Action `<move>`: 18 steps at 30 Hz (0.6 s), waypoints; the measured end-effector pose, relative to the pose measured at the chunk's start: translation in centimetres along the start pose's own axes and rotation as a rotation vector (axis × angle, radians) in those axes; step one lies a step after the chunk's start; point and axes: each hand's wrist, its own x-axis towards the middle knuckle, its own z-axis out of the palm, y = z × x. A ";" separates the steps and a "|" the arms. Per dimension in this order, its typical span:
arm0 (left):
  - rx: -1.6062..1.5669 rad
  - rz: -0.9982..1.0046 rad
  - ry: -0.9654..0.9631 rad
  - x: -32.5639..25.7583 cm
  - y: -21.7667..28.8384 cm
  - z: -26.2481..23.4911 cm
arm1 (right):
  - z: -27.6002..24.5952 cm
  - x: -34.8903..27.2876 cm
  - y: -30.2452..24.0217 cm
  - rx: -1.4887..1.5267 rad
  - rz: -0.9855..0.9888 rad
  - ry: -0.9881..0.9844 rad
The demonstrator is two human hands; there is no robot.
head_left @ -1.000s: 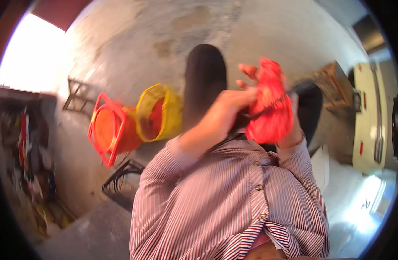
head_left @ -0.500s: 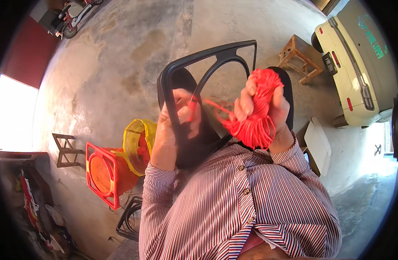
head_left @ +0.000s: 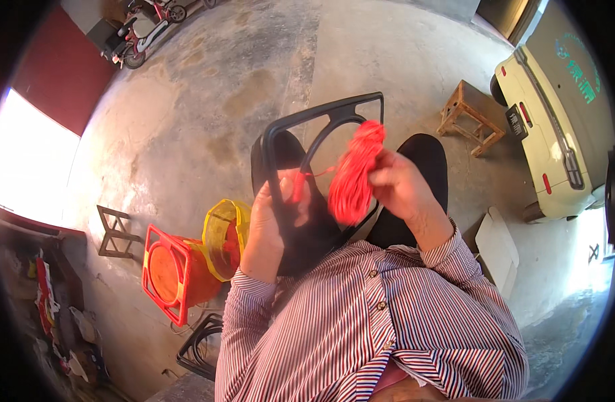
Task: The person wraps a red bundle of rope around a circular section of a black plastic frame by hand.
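Observation:
A black plastic frame (head_left: 309,114) with a curved inner bar rests upright against my lap, between my knees. My left hand (head_left: 266,221) is closed around its left side bar. Red cord is wound on the inner bar beside these fingers, and a thin strand runs from there to a thick bundle of red cord (head_left: 353,179). My right hand (head_left: 404,187) grips that bundle by its right side, inside the frame's outline as I see it. Part of the frame's lower end is hidden behind my left hand and the bundle.
On the left stand a yellow bin (head_left: 211,231) with red stuff inside, an orange stool-like piece (head_left: 185,242) with a red frame, and a small wooden rack (head_left: 113,234). More black frames (head_left: 195,340) lie behind. A wooden stool (head_left: 469,107) and a vehicle (head_left: 545,127) are at right.
My right hand has moved left with the cord bundle, bringing it closer to my left hand and turning it. The whole view has shifted slightly; my left hand keeps its hold.

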 end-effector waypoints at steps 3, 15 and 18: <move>-0.078 -0.050 0.120 -0.2 -0.8 1.9 | 2.9 -0.9 -0.4 -0.296 0.029 -0.223; -0.230 -0.151 -0.039 2.2 -3.0 -2.9 | -4.6 3.9 3.7 0.011 0.190 -0.031; -0.373 -0.234 -0.123 2.0 -4.1 -2.6 | -2.0 3.6 4.6 0.111 0.274 -0.236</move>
